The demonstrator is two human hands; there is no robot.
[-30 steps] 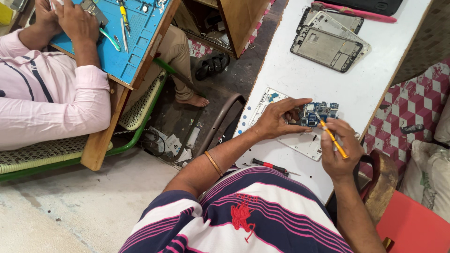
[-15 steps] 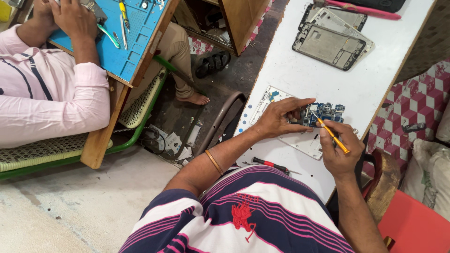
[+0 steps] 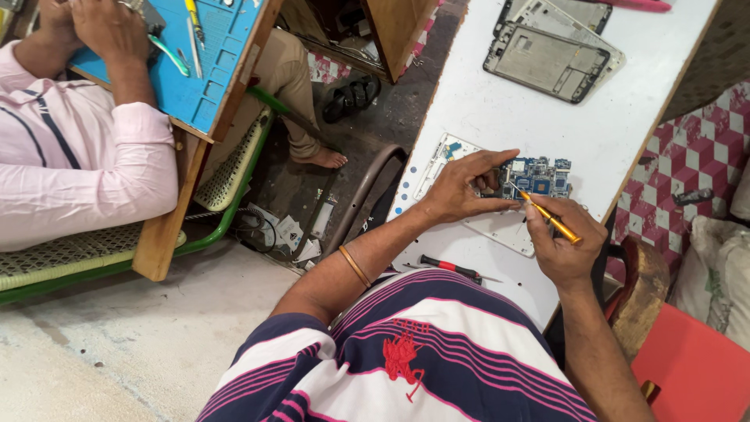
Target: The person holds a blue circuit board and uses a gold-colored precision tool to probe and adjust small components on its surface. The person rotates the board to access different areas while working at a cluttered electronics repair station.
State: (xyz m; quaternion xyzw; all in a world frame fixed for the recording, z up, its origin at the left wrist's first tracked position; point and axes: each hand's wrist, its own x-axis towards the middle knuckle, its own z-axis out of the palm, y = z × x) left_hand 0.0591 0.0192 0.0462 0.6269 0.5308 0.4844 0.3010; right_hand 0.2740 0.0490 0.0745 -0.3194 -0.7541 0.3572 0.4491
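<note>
One long white laminate bench [image 3: 484, 109], running from the near edge to the far right corner. One white plastic parts tray [image 3: 437, 156] at the left edge, partly under the left hand [image 3: 461, 191]. Two grey rectangular phone frames [image 3: 547, 59] stacked near the far edge, well apart from the work. One small blue circuit board [image 3: 539, 178] near the right edge, pinned flat under left fingertips clamped on its left end. One thin orange-handled screwdriver [image 3: 553, 221] gripped in the closed right hand [image 3: 564, 250], tip down on the board. One red-and-black-handled screwdriver [image 3: 449, 268] lying loose near the near edge, beside the striped shirt.

Likely trouble: tip skating off a tiny screw and scratching chips, given the slanted shaft; board sliding toward the right edge and dropping, given light hold at one end only; loose screwdriver rolling off if nudged by a forearm. Screws too small to count.
</note>
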